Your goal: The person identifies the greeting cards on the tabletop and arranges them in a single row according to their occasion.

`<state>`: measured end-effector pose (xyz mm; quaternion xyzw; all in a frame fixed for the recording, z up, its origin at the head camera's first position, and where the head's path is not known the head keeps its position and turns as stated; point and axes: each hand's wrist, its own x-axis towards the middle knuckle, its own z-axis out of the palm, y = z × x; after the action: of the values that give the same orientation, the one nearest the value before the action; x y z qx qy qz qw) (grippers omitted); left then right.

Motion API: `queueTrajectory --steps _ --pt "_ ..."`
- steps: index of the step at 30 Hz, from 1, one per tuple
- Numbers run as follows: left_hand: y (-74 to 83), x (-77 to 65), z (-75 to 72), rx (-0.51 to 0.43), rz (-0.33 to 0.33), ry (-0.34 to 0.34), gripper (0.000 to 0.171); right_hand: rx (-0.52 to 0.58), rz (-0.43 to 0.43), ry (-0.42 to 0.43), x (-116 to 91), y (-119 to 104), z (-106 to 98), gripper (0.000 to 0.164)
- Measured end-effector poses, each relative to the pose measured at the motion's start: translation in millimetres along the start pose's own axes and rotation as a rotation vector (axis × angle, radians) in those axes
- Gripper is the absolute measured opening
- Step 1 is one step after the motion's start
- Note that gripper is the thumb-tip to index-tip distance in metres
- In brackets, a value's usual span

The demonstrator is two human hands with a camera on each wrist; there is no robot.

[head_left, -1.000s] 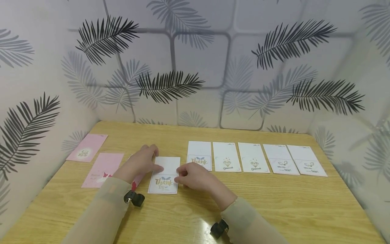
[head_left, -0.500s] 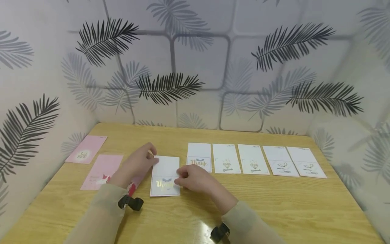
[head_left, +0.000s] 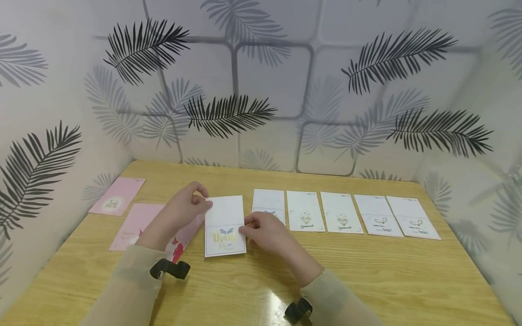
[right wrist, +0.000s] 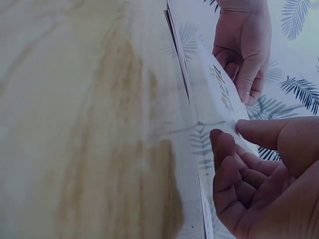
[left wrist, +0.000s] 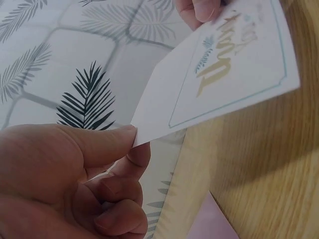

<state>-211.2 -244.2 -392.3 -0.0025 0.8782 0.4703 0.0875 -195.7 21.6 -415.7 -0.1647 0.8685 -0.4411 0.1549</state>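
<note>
White thank-you card (head_left: 224, 226) at frame centre, lifted off the table (head_left: 367, 271), long axis running away from the person. Left hand (head_left: 183, 213) pinches its upper-left corner; right hand (head_left: 265, 231) pinches the right edge at mid-height. Both equally near, on opposite sides.

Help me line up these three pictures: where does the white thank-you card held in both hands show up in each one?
Head view: thank-you card sits low and left of centre, between the left hand and right hand.
Left wrist view: the card fills the upper right, its corner pinched by the left hand.
Right wrist view: the card is seen edge-on, right of centre.
Shared landmark: the wooden table.
</note>
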Motion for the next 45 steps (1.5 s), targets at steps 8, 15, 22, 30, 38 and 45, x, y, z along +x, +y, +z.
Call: queueTrajectory --steps 8,15,22,30,38,45 --pt "2.1 -2.6 3.2 -0.025 0.003 0.034 0.041 0.091 0.011 0.051 1.6 -0.3 -1.8 0.012" --pt "1.2 -12.2 10.3 0.008 0.006 0.067 0.048 0.14 0.016 0.101 3.3 -2.6 -7.8 0.011" --pt "-0.1 -25.7 17.7 0.103 0.091 0.101 0.023 0.178 0.028 0.147 6.9 -4.0 -11.5 0.012" --pt "6.2 -31.9 24.1 0.111 0.114 0.108 0.017 0.194 0.041 0.155 10.3 -6.5 -15.2 0.015" --pt "13.6 -25.4 23.3 0.124 0.105 0.158 0.019 0.143 0.049 0.153 20.2 -10.5 -27.7 0.015" --pt "15.0 -8.3 22.0 0.161 0.123 0.164 0.019 0.059 0.039 0.162 34.3 -7.5 -34.3 0.015"
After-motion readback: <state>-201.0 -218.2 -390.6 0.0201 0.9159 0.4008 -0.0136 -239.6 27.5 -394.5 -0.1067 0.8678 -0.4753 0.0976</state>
